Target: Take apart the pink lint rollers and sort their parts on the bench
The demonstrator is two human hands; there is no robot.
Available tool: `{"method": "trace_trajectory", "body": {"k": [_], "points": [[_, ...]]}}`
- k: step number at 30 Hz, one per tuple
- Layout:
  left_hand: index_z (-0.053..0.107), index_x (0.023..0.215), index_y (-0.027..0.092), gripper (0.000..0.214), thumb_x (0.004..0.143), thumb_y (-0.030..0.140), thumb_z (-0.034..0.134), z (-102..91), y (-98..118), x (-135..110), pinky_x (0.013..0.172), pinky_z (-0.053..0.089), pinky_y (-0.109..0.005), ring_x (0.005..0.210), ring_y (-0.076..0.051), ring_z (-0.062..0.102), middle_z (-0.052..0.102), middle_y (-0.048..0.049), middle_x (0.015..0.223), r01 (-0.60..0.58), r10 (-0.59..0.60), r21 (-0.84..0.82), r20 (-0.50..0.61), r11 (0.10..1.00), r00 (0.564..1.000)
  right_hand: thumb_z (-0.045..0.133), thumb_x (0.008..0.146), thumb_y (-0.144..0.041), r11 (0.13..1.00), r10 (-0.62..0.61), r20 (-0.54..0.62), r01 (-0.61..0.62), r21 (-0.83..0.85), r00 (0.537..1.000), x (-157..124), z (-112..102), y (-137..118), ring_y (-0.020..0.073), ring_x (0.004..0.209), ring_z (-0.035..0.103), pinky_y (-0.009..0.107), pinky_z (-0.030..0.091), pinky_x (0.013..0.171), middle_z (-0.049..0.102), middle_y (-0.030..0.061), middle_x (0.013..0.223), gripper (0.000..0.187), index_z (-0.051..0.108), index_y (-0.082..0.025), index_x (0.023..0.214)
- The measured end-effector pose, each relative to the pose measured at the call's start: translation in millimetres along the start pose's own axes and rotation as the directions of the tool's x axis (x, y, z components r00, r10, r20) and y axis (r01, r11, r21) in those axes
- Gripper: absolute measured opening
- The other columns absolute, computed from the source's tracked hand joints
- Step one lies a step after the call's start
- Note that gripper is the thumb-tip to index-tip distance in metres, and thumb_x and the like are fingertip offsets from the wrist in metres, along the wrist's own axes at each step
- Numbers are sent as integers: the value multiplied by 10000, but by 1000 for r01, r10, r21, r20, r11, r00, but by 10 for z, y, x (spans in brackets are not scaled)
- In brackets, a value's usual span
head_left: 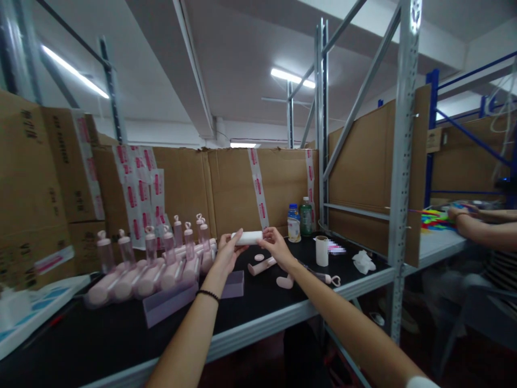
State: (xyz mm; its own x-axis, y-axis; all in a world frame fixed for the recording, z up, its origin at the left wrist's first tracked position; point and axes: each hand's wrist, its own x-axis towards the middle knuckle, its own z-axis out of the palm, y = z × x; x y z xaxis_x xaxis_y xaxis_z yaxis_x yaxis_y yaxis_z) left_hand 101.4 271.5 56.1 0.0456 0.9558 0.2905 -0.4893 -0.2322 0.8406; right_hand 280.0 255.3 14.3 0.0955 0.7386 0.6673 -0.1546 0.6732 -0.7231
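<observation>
A white cylinder lies level between my two hands, held above the black tabletop. My left hand is closed round its left end, thumb on top. The fingers of my right hand pinch its right end. Below my hands are a pale pink tube, a small pink disc and a rounded pink piece. Near my right forearm lies a clear pink part with a heart-shaped loop. To the left, several pink cylinders lie in a row, with upright clear pink loop-topped pieces behind them.
Translucent purple holders stand near the front edge. A white cardboard-like tube, crumpled tissue, blue-capped bottle and green bottle stand to the right. Cardboard panels and a metal post bound the table. Another person's arm is far right.
</observation>
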Motion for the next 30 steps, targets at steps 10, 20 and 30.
{"method": "trace_trajectory", "body": {"k": [10, 20, 30], "points": [[671, 1072, 123, 176, 960, 256, 700, -53, -71, 118, 718, 614, -314, 854, -163, 694, 697, -54, 1024, 88, -89, 118, 9, 989, 996, 893, 694, -473, 968, 186, 67, -194, 159, 980, 19, -1, 6, 83, 642, 586, 187, 439, 577, 593, -59, 795, 517, 479, -221, 873], [677, 1057, 121, 175, 960, 265, 702, -79, -56, 67, 738, 619, -326, 867, -167, 702, 706, -56, 1026, 79, -80, 122, 4, 989, 997, 920, 674, -426, 956, 214, 34, -216, 196, 976, 3, 17, 0, 94, 663, 636, 196, 489, 601, 655, -35, 845, 567, 517, -221, 1017], [669, 1115, 128, 211, 974, 283, 685, -53, -59, 34, 715, 617, -317, 837, -160, 697, 702, -54, 1023, 105, -103, 55, -39, 993, 994, 907, 671, -450, 959, 223, 46, -227, 171, 974, -3, 20, -20, 90, 623, 621, 184, 454, 542, 629, -52, 831, 537, 509, -229, 956]]}}
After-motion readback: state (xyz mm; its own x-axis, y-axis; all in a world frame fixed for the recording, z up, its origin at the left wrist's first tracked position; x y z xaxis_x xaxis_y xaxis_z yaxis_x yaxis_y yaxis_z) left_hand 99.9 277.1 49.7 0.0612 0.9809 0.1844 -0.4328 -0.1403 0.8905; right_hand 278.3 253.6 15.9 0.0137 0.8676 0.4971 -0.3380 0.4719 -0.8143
